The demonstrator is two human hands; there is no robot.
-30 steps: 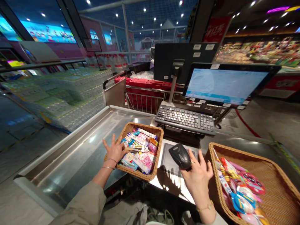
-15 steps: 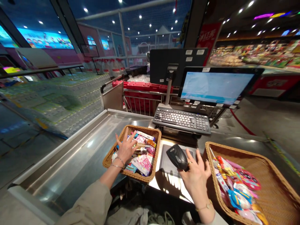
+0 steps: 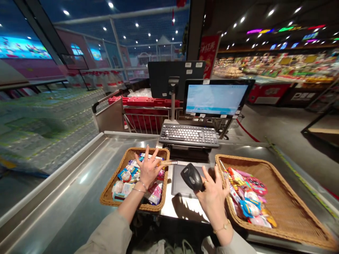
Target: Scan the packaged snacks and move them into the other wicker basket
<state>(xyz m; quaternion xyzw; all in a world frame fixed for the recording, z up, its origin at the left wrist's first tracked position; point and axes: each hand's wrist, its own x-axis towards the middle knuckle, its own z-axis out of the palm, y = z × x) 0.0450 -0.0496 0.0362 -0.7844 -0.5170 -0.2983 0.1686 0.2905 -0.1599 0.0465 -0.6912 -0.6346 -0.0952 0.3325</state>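
Observation:
My left hand hovers over a wicker basket filled with several small colourful snack packets. Its fingers are fanned, with a narrow packet pinched at the fingertips and sticking out to the right over the basket rim. My right hand grips a black barcode scanner from behind, the other fingers raised, above a dark pad between the two baskets.
A second, larger wicker basket with packets piled at its left side sits on the right. Behind are a keyboard, a lit monitor and red shopping baskets. The steel counter runs to the left.
My left hand has moved right across the left basket, carrying the narrow packet toward the scanner side. The view has swung right; the right hand stays on the scanner.

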